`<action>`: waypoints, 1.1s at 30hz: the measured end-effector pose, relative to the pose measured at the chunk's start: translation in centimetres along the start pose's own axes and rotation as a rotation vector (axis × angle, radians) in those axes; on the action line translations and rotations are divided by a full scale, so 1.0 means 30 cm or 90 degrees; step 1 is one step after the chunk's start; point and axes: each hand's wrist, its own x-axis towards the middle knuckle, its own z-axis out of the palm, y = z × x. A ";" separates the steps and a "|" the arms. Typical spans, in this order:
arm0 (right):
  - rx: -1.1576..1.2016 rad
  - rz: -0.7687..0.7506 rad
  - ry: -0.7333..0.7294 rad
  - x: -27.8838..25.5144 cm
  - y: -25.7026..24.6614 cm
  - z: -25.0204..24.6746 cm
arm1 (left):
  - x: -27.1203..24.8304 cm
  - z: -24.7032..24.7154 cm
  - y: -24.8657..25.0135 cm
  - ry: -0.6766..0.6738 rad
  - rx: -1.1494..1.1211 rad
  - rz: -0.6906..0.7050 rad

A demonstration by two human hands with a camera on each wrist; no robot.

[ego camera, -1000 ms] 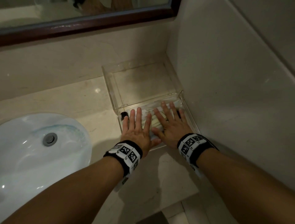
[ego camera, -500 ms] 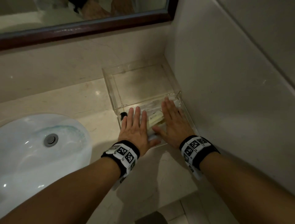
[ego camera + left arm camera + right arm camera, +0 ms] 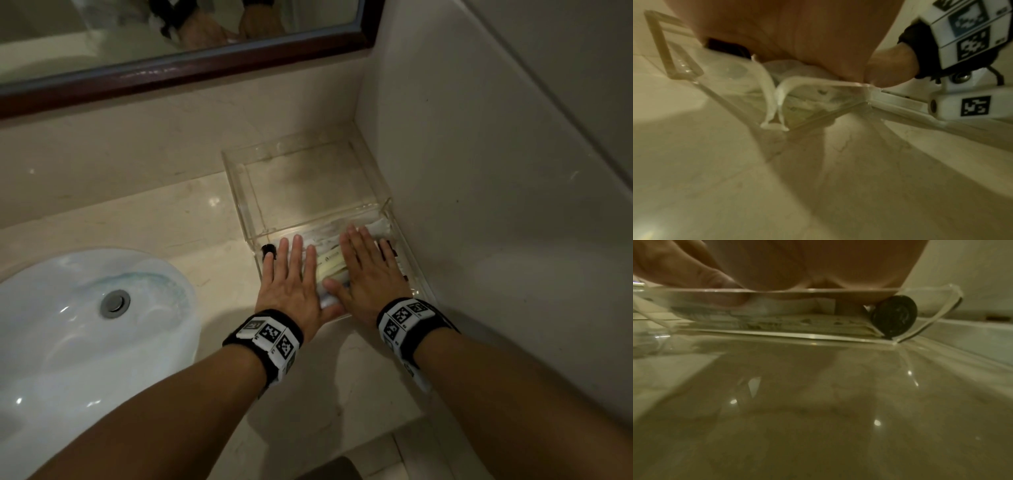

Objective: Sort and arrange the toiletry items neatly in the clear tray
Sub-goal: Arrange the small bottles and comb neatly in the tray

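Note:
A clear tray (image 3: 416, 270) sits on the counter in the corner by the right wall. Its near section holds white and pale yellow toiletry packets (image 3: 330, 264) lying flat, with a black cap (image 3: 268, 248) at the left end and another black cap (image 3: 389, 246) at the right. My left hand (image 3: 291, 274) lies flat, fingers straight, on the left side of the packets. My right hand (image 3: 368, 267) presses flat on the right side. In the right wrist view the palm (image 3: 818, 264) rests over the tray wall (image 3: 777, 293), beside a round black cap (image 3: 894, 316). The far section (image 3: 308, 185) looks bare.
A white sink (image 3: 85, 325) with a metal drain (image 3: 114, 303) lies to the left. The mirror (image 3: 171, 34) runs along the back wall. The right wall (image 3: 496, 205) stands close against the tray. The counter's front edge (image 3: 376, 435) is just behind my wrists.
My hands have slid apart on the packets. The right hand's fingers closed together and moved right, which uncovers a pale yellow packet between the hands.

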 end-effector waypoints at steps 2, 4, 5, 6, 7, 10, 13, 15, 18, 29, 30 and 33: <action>0.005 0.005 0.005 0.001 -0.002 0.001 | 0.004 0.003 0.002 -0.005 0.006 -0.001; 0.007 0.010 0.006 0.005 -0.001 0.002 | 0.010 0.005 0.004 -0.006 0.009 -0.004; 0.003 0.012 0.004 0.006 -0.002 0.005 | 0.010 0.005 0.005 -0.006 0.009 -0.004; -0.003 0.014 0.001 0.007 -0.003 0.006 | 0.008 0.004 0.005 -0.007 0.010 -0.003; -0.007 0.016 0.000 0.008 -0.003 0.009 | 0.007 0.004 0.005 -0.009 0.011 -0.002; -0.005 0.018 -0.005 0.012 0.000 0.006 | 0.006 0.000 0.006 -0.017 0.005 -0.002; 0.009 0.013 0.001 0.009 0.002 0.000 | 0.005 -0.014 -0.001 -0.025 -0.023 0.003; 0.027 0.032 0.054 0.001 0.007 -0.014 | 0.001 -0.024 -0.013 0.002 -0.042 0.005; 0.029 0.058 0.104 0.002 0.027 -0.039 | -0.015 -0.029 -0.032 0.051 -0.029 0.007; -0.038 0.074 0.057 0.029 0.084 -0.014 | 0.005 0.016 -0.008 0.038 -0.024 -0.017; -0.035 0.074 0.057 0.030 0.083 -0.012 | 0.006 0.019 -0.006 0.037 -0.021 -0.019; -0.039 0.076 0.046 0.036 0.084 -0.012 | 0.012 0.022 0.001 0.032 -0.016 -0.020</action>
